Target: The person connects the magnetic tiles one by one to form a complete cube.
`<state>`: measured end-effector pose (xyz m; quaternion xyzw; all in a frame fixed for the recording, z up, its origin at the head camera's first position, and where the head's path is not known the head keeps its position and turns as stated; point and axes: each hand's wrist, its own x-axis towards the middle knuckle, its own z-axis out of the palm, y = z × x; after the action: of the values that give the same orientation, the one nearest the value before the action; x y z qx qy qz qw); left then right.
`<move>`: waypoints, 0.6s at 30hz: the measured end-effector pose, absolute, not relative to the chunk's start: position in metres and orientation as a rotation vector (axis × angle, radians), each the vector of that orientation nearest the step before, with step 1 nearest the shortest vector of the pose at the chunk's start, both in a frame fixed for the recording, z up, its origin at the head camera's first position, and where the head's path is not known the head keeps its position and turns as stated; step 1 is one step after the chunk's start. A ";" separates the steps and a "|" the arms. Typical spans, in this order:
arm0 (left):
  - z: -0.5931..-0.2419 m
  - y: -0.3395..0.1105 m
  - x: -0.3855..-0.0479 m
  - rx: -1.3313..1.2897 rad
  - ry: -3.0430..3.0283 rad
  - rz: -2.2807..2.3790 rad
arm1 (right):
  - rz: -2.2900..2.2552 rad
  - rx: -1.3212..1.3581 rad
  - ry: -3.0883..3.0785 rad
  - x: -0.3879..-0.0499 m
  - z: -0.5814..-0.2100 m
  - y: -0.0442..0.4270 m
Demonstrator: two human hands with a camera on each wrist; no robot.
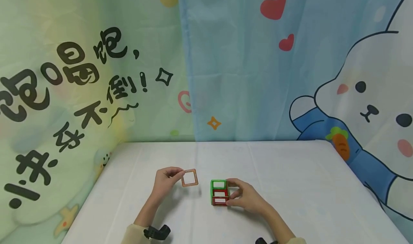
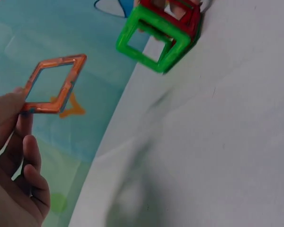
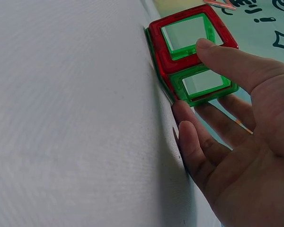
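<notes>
My left hand (image 1: 165, 182) pinches an orange square magnetic tile (image 1: 196, 177) by its edge, between thumb and fingertips. The tile is an open frame held above the table; in the left wrist view the orange tile (image 2: 70, 85) looks slanted. To its right, a small box of red and green magnetic tiles (image 1: 212, 194) stands on the table. My right hand (image 1: 247, 198) grips that box from its right side. In the right wrist view the thumb presses a red tile (image 3: 163, 59), while fingers lie along the green side (image 3: 176, 82). A gap separates the orange tile from the box.
A white cloth covers the table (image 1: 290, 172). Behind it hangs a printed curtain (image 1: 232, 93) with hearts, writing and a cartoon animal. A black strap with a camera (image 1: 157, 232) sits on the left wrist, and another black device (image 1: 260, 240) is at the right wrist.
</notes>
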<state>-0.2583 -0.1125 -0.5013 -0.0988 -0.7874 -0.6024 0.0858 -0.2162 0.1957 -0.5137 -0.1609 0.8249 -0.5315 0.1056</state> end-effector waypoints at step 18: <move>-0.496 -0.056 -0.256 -0.326 -2.498 -2.034 | -1.566 -0.444 2.441 -0.215 -0.513 0.194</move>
<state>-0.2556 -0.0563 -0.4956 -0.1006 -0.7706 -0.6274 -0.0481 -0.2152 0.1939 -0.5128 -0.1506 0.8274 -0.5310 0.1035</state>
